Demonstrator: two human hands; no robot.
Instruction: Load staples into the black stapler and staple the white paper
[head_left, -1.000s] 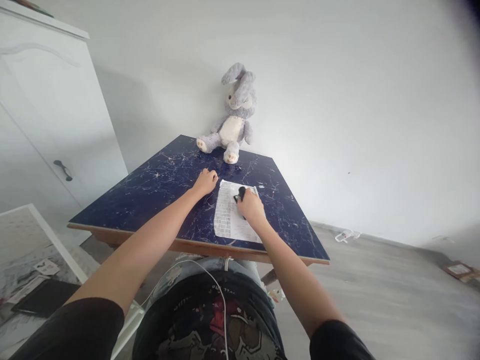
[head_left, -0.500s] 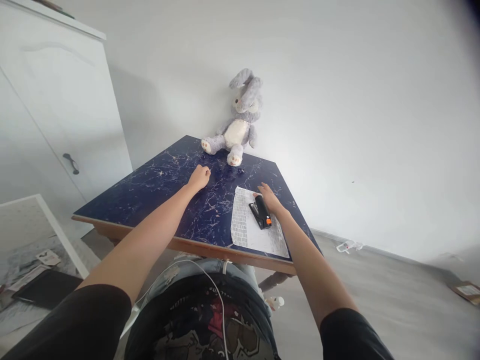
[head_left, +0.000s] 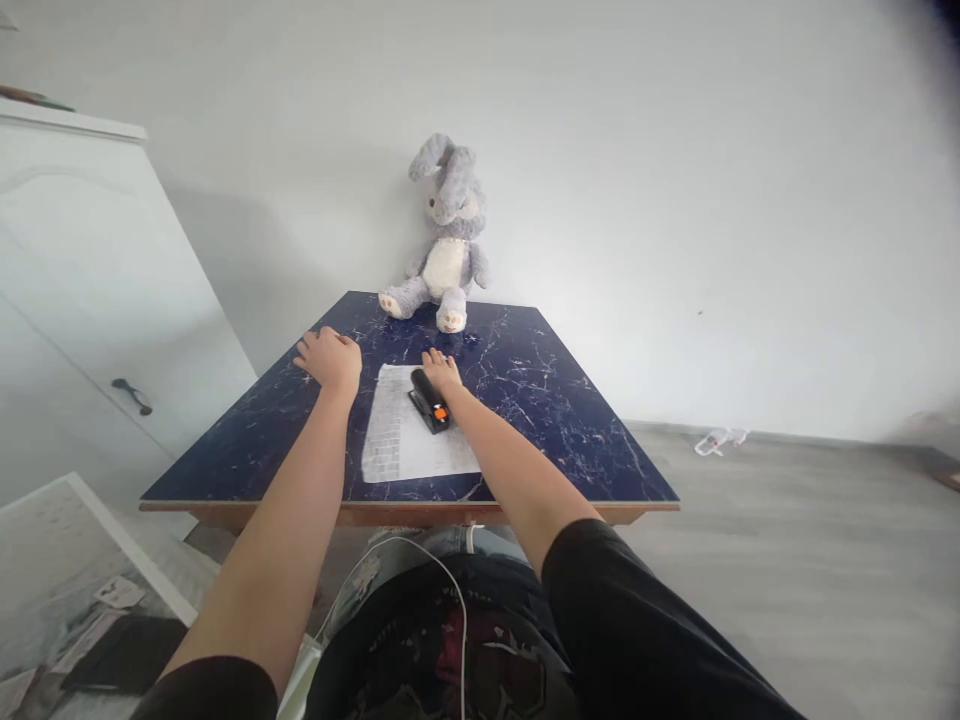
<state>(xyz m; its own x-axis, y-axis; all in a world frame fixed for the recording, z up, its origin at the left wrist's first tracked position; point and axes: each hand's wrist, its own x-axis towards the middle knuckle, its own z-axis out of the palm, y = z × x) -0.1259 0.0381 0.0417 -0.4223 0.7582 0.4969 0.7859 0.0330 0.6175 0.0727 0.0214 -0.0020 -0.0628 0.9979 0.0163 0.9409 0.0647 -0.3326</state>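
A sheet of paper (head_left: 387, 425) with printed blocks along its left part lies on the blue marbled table (head_left: 555, 440). On the sheet rests a black stapler (head_left: 429, 398) with an orange patch at its near end. My right hand (head_left: 442, 372) lies against the stapler's right side at the sheet's far edge, fingers stretched forward and apart. Its forearm covers the right part of the sheet. Near the table's left edge, my left hand (head_left: 330, 358) is over the tabletop with its fingers spread and nothing visible in them.
A grey plush rabbit (head_left: 448, 240) sits at the table's back edge against the wall. A white cabinet (head_left: 112, 300) stands at the left. Below it, a white-framed panel (head_left: 127, 540) leans near papers and a dark flat object (head_left: 124, 652). A white cable (head_left: 459, 620) hangs across my front.
The sheet and stapler have moved left across the table from its right side, along with my right hand. My left hand has shifted left and its fingers have opened out. The view has turned.
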